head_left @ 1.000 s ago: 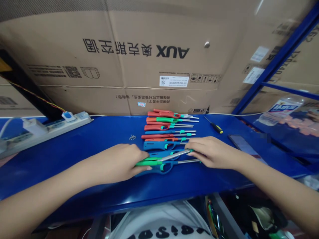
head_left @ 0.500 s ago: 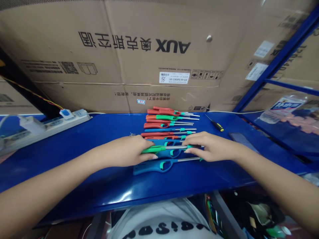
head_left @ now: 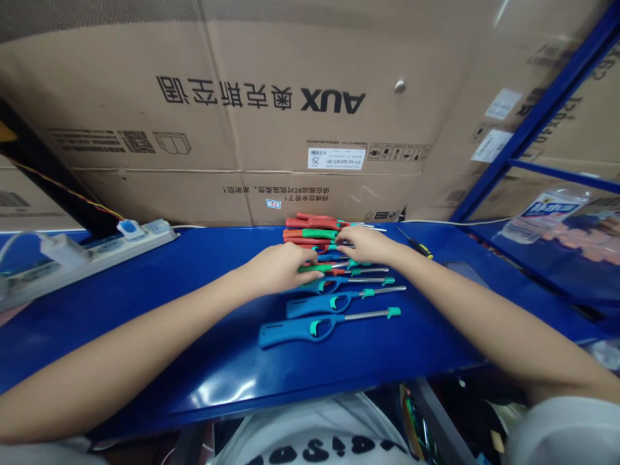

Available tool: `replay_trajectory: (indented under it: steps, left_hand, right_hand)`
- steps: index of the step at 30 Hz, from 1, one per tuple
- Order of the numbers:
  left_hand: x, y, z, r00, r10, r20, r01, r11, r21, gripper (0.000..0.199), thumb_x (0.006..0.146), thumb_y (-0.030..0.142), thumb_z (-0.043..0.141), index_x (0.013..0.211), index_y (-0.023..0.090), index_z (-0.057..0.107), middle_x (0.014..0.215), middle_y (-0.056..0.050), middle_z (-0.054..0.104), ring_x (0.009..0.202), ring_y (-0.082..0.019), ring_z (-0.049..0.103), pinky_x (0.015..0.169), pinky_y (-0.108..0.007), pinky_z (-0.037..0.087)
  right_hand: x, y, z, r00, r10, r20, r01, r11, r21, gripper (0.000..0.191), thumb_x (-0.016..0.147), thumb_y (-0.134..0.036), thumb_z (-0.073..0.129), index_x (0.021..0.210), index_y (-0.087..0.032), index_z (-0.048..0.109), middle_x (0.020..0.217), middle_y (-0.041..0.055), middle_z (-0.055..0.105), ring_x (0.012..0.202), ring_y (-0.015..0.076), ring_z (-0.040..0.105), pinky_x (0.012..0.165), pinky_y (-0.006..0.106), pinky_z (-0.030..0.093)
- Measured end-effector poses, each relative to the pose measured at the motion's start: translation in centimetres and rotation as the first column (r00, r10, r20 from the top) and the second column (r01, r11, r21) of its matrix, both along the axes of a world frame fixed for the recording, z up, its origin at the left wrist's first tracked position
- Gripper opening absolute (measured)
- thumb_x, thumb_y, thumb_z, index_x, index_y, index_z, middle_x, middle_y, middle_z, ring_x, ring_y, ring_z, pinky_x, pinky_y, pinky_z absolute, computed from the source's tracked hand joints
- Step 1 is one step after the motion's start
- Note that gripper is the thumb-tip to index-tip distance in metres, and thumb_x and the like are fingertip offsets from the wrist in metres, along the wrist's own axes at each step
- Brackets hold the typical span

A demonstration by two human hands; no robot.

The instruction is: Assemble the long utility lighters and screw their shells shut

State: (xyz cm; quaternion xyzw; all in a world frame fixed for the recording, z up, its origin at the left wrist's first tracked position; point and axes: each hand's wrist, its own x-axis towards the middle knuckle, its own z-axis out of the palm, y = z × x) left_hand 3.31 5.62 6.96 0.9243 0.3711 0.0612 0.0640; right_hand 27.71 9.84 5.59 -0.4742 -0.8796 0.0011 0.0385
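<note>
My left hand (head_left: 289,268) is closed on the handle of a green gas lighter (head_left: 325,266), held above the row with its metal tube pointing right. My right hand (head_left: 365,244) reaches to the back of the row. Its fingers pinch at the front of a second green gas lighter (head_left: 317,233), whose tube is hidden behind the hand. Red lighters (head_left: 310,223) lie close around that one. In front, blue gas lighters (head_left: 298,330) rest side by side, tubes to the right, some with teal tips. My hands partly cover the middle ones.
A large cardboard box (head_left: 261,142) stands behind the blue table (head_left: 203,336). On the left lies a white power strip (head_left: 106,252) with plugs. To the right are a yellow-and-black screwdriver (head_left: 419,247), a phone-like dark slab (head_left: 465,272), a plastic bottle (head_left: 542,216) and a blue rack post (head_left: 527,123).
Both hands have moved away from me toward the back of the row. My right hand has left the held green lighter's tube and gone to the other green lighter. My left hand still holds its lighter.
</note>
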Motion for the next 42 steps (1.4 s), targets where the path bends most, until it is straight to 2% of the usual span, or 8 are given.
replay_trajectory:
  steps: [7,14,19,25,28,32,36,42]
  left_hand:
    - [0.7,3.0,-2.2,0.992,0.010,0.129,-0.019,0.998,0.065,0.027,0.094,0.043,0.055,0.094,0.019,0.066,0.093,-0.007,0.070,0.081,-0.020,0.064,0.066,-0.028,0.046]
    - [0.0,3.7,-1.8,0.982,0.050,0.184,-0.106,0.945,0.309,0.043,0.093,0.043,0.059,0.127,0.017,0.058,0.127,-0.015,0.061,0.117,-0.033,0.054,0.095,-0.046,0.046]
    - [0.6,2.2,0.2,0.999,0.031,0.011,-0.033,0.984,0.174,0.035,0.096,0.051,0.054,0.101,0.018,0.067,0.097,-0.010,0.072,0.086,-0.026,0.067,0.071,-0.032,0.047]
    - [1.2,-2.4,1.4,0.993,-0.113,-0.016,0.113,0.993,-0.027,0.032,0.096,0.050,0.056,0.087,0.021,0.067,0.078,-0.003,0.071,0.065,-0.018,0.064,0.055,-0.026,0.036]
    - [1.0,-5.6,2.0,0.992,-0.114,-0.062,0.112,0.993,-0.022,0.031,0.098,0.048,0.054,0.084,0.022,0.065,0.076,-0.002,0.070,0.064,-0.018,0.063,0.055,-0.027,0.034]
    - [-0.7,-8.5,2.9,0.996,-0.066,-0.065,0.058,0.990,-0.130,0.033,0.098,0.052,0.052,0.087,0.023,0.066,0.074,-0.001,0.069,0.060,-0.018,0.061,0.052,-0.028,0.030]
    - [-3.6,-8.8,3.5,0.996,0.052,-0.070,-0.065,0.978,-0.200,0.032,0.099,0.053,0.050,0.095,0.027,0.069,0.076,0.000,0.070,0.060,-0.017,0.061,0.053,-0.026,0.031]
    - [-3.7,-6.3,2.9,0.995,0.048,-0.089,-0.065,0.977,-0.205,0.036,0.097,0.051,0.051,0.086,0.021,0.068,0.074,-0.002,0.068,0.059,-0.015,0.056,0.053,-0.025,0.031]
  right_hand:
    - [-1.6,2.1,-1.8,0.996,-0.028,0.088,0.023,0.998,0.059,0.014,0.092,-0.023,0.060,0.099,-0.014,0.067,0.108,0.0168,0.070,0.105,0.0296,0.064,0.080,0.035,0.047]
    - [-0.7,-0.1,0.4,0.999,-0.035,0.009,0.033,0.989,0.143,0.021,0.098,-0.027,0.053,0.112,-0.012,0.055,0.110,0.0178,0.065,0.097,0.0273,0.063,0.082,0.036,0.045]
    - [-0.7,-3.4,2.3,0.948,0.190,-0.256,-0.196,0.981,0.004,0.022,0.094,-0.025,0.060,0.113,-0.015,0.054,0.104,0.0104,0.065,0.088,0.0212,0.061,0.075,0.032,0.047]
    - [-1.5,-8.2,3.9,0.924,0.331,-0.191,-0.355,0.929,-0.105,0.025,0.101,-0.036,0.050,0.097,-0.016,0.064,0.098,0.0096,0.065,0.087,0.0200,0.060,0.077,0.032,0.047]
    - [-1.7,-10.4,4.3,0.911,0.357,-0.208,-0.400,0.888,-0.228,0.028,0.102,-0.036,0.049,0.094,-0.016,0.066,0.087,0.0068,0.067,0.079,0.0174,0.059,0.072,0.029,0.046]
    - [-0.8,-12.3,3.9,0.852,0.434,-0.293,-0.497,0.846,-0.194,0.023,0.101,-0.031,0.050,0.097,-0.015,0.067,0.085,0.0067,0.066,0.080,0.0170,0.059,0.073,0.028,0.046]
    - [1.5,-12.5,3.0,0.855,0.343,-0.389,-0.420,0.898,-0.133,0.024,0.101,-0.032,0.052,0.088,-0.015,0.064,0.080,0.0046,0.063,0.073,0.0140,0.055,0.069,0.026,0.044]
    - [3.1,-8.7,2.1,0.859,0.161,-0.487,-0.344,0.885,-0.313,0.036,0.101,-0.044,0.048,0.094,-0.015,0.069,0.092,0.0077,0.070,0.083,0.0171,0.062,0.078,0.030,0.047]
